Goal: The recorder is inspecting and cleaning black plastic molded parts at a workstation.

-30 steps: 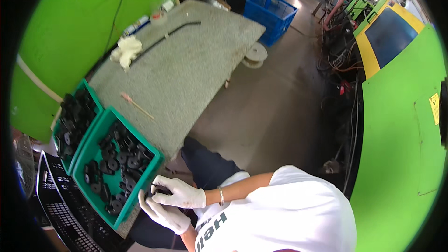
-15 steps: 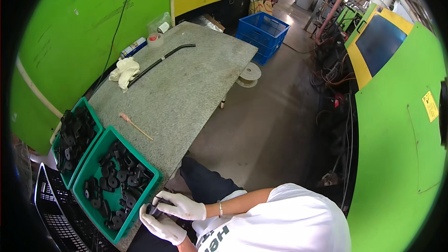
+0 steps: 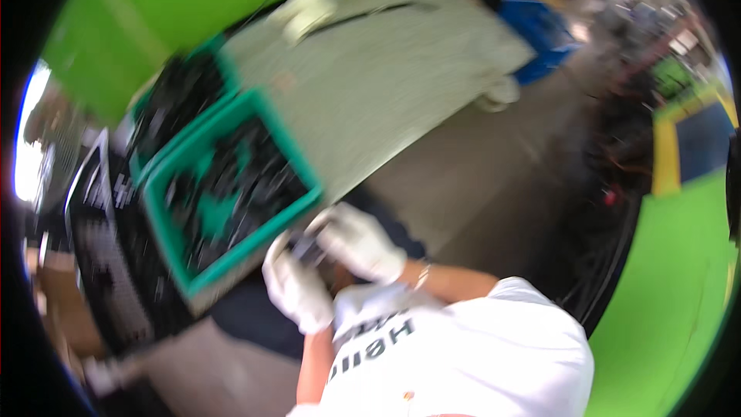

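Both my hands wear white gloves and meet in front of my shirt, just beside the near corner of a green bin (image 3: 312,193). Between them is a small dark plastic part (image 3: 306,249), smeared by motion. My left hand (image 3: 297,284) is closed around its left side. From the right, the fingers of my right hand (image 3: 359,243) are closed on the same part. Many black plastic parts (image 3: 255,177) lie loose in the bin.
Behind that bin stands a second green bin with black parts (image 3: 181,96). Both are on a grey table (image 3: 401,69), with a pale cloth (image 3: 309,15) and a thin black rod (image 3: 370,14) at its far side. A black crate (image 3: 112,262) stands left; a blue crate (image 3: 540,38) beyond the table.
My view has swung left and tilted, so the table and bins now appear farther right and higher. Both hands still hold the dark part. The picture is now blurred.
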`<move>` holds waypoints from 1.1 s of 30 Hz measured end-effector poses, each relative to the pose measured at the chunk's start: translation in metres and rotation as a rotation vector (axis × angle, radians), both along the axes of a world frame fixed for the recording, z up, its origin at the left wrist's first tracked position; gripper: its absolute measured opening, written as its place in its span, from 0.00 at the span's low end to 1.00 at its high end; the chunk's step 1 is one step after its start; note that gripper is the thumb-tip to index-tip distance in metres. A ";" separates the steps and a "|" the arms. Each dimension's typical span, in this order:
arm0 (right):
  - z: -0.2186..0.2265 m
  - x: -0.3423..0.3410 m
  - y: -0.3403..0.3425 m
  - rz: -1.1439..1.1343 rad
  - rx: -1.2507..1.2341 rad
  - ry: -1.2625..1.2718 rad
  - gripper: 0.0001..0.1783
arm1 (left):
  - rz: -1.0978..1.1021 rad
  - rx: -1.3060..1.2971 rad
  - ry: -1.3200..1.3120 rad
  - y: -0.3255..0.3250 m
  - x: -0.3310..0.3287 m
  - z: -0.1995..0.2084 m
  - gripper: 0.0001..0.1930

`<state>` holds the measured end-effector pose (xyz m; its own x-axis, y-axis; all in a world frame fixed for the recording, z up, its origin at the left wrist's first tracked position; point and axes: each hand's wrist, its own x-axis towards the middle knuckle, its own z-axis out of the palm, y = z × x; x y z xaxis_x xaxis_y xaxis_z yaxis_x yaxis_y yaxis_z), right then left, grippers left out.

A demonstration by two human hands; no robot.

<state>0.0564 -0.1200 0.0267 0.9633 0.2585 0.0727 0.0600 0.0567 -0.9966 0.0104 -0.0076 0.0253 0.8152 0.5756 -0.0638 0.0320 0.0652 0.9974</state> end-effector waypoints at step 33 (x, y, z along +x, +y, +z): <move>0.006 0.000 0.018 0.272 0.252 0.257 0.12 | -0.080 0.730 -0.291 0.023 -0.015 -0.026 0.23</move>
